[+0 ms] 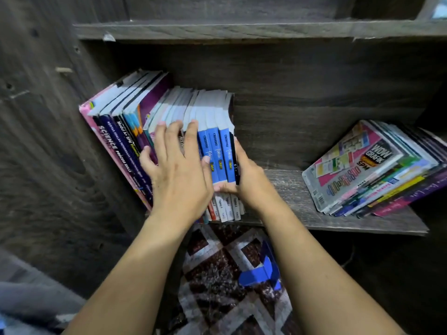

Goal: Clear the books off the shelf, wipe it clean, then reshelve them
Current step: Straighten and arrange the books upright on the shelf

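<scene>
Left end of shelf (285, 189): row (116, 141) of upright books leans against the side wall, tall ones first, shorter blue-spined ones at its right end.

Left hand (179, 175): fingers straight and spread, lying flat over the spines mid-row, fingertips reaching the page tops. It presses and grips nothing.

Right hand (251, 182): clamps the right end of the row, thumb across the foot of the blue spines. Its fingers are hidden behind the last book, so I judge a grip from the thumb and wrist only.

Right of that is bare board, then a stack (367, 170) lying flat and askew, well apart from the row.

Progress: every book I can see is on the shelf. No cloth is in view, and the board's grain hides whether it has been wiped. I cannot tell whether this is clearing just begun or reshelving near its end. A blue bookend (261, 274) lies on the patterned mat (217, 262) below.

Hard to make out: the stack's right edge is cut off, most spine print is too small, and the lower shelves are dark.
</scene>
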A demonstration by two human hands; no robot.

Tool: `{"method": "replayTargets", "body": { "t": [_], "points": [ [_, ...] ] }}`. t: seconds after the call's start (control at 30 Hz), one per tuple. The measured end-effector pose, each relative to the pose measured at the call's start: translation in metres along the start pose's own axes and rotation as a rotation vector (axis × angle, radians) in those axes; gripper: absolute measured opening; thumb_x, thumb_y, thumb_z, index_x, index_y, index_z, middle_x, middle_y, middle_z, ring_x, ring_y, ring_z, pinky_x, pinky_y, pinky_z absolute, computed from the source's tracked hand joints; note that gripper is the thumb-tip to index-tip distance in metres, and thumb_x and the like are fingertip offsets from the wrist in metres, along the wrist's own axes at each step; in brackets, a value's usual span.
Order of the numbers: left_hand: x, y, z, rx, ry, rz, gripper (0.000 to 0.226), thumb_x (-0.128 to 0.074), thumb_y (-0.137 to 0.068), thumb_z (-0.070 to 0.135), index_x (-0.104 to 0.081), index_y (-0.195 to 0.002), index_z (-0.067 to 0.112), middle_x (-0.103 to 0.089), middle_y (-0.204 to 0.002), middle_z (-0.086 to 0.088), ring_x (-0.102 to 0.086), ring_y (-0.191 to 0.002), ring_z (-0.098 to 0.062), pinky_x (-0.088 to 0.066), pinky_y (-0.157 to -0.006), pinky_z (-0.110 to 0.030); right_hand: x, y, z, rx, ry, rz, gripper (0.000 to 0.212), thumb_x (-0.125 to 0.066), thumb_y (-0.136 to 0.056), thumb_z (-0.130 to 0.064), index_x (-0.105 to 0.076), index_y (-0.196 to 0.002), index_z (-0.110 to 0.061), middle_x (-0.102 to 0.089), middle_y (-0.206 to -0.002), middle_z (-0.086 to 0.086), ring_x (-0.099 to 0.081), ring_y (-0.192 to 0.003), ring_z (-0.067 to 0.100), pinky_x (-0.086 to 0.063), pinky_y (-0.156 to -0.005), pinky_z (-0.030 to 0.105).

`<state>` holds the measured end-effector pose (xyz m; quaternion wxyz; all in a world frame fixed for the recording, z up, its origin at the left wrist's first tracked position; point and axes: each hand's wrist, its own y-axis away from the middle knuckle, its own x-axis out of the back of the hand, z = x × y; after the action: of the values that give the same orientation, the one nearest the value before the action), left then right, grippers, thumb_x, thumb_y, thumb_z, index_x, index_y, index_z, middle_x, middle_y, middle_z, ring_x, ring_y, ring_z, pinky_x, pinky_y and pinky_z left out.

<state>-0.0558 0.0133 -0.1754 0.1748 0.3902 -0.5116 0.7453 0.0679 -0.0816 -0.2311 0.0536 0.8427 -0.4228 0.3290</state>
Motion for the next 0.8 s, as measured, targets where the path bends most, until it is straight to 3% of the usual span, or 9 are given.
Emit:
{"method": "replayTargets", "body": {
  "t": [0.1,0.2,0.3,0.47,0.57,0.67,0.8],
  "points": [
    [-0.006,-0.001,0.015,-0.121,0.020,-0.027,0.061,-0.048,-0.092,0.026,-0.028,-0.148,0.014,-0.027,-0.152,-0.010,-0.013,-0.146,-0.030,-0.017,-0.110,-0.057,0.012,0.004,0.005,-0.038,0.124,-0.083,0.114,-0.086,-0.069,-0.034,-0.007,-0.151,-0.042,-0.056,-0.135,0.010,-0.055,-0.121,0.026,-0.044,-0.103,0.042],
    [-0.011,-0.005,0.029,-0.174,0.020,-0.039,0.061,-0.050,-0.093,0.026,-0.029,-0.149,0.014,-0.025,-0.155,-0.008,-0.011,-0.147,-0.028,-0.015,-0.111,-0.057,0.045,0.016,0.009,-0.095,0.376,-0.104,0.086,-0.079,-0.078,-0.034,-0.030,-0.148,-0.033,-0.052,-0.139,0.010,-0.049,-0.128,0.027,-0.042,-0.105,0.039],
    [-0.015,-0.007,0.038,-0.175,-0.022,-0.063,0.066,-0.058,-0.087,0.029,-0.033,-0.146,0.013,-0.028,-0.153,-0.009,-0.016,-0.145,-0.030,-0.017,-0.111,-0.056,0.090,0.032,0.019,-0.139,0.502,0.053,0.062,-0.069,-0.085,-0.033,-0.044,-0.142,-0.027,-0.052,-0.134,0.011,-0.047,-0.125,0.031,-0.043,-0.102,0.039],
    [-0.018,-0.012,0.056,-0.063,-0.061,-0.049,0.072,-0.068,-0.075,0.027,-0.038,-0.139,0.012,-0.034,-0.145,-0.011,-0.024,-0.139,-0.033,-0.026,-0.108,-0.054,0.153,0.052,0.050,-0.219,0.657,0.481,0.055,-0.067,-0.082,-0.036,-0.055,-0.134,-0.021,-0.044,-0.140,0.014,-0.034,-0.129,0.035,-0.028,-0.110,0.040],
    [-0.021,-0.013,0.067,-0.009,-0.095,-0.038,0.075,-0.068,-0.073,0.029,-0.037,-0.139,0.009,-0.035,-0.143,-0.012,-0.026,-0.136,-0.034,-0.031,-0.103,-0.052,0.171,0.059,0.066,-0.352,0.738,0.679,0.062,-0.069,-0.080,-0.037,-0.050,-0.136,-0.019,-0.031,-0.150,0.019,-0.021,-0.139,0.040,-0.017,-0.116,0.048],
    [-0.025,-0.013,0.074,0.040,-0.096,-0.021,0.075,-0.070,-0.072,0.026,-0.037,-0.137,0.008,-0.034,-0.142,-0.011,-0.025,-0.136,-0.033,-0.031,-0.103,-0.052,0.179,0.059,0.079,-0.552,0.705,0.802,0.082,-0.072,-0.079,-0.043,-0.032,-0.146,-0.019,-0.014,-0.157,0.021,-0.007,-0.145,0.041,-0.007,-0.118,0.054],
    [-0.029,-0.013,0.076,0.051,-0.102,-0.003,0.075,-0.071,-0.070,0.024,-0.036,-0.135,0.009,-0.033,-0.141,-0.011,-0.023,-0.137,-0.034,-0.031,-0.102,-0.053,0.181,0.057,0.097,-0.663,0.643,0.771,0.101,-0.067,-0.079,-0.057,-0.012,-0.153,-0.014,-0.008,-0.159,0.020,-0.001,-0.147,0.038,-0.004,-0.118,0.052]
  ]
}}
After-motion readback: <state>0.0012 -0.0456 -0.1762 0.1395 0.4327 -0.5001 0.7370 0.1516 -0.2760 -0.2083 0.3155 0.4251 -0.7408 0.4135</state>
